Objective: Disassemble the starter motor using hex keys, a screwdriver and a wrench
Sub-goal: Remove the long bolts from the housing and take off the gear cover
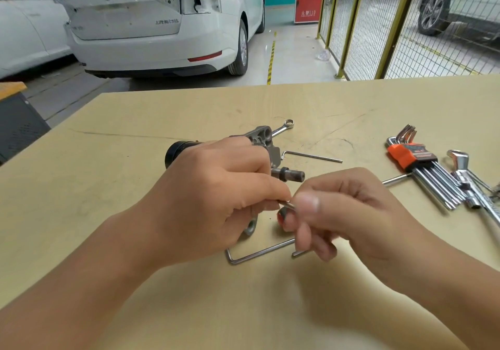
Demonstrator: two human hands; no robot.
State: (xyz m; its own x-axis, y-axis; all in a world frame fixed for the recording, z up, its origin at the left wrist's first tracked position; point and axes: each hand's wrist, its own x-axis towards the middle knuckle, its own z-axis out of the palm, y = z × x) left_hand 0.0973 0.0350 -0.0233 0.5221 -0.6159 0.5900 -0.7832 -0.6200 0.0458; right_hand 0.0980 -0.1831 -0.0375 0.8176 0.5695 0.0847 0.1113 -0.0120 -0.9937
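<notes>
The left hand is lying over the starter motor at the worktop's middle, its grip pinching a thin hex key. The right hand's grip is grasping the same key. A hex-key set is lying far right.

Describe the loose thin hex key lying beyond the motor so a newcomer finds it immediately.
On the tan table, look past the starter motor toward the cars. Right of its metal bracket lies the thin hex key, alone. It is slimmer than the key by the hands and sits apart from the orange-holder set.
</notes>
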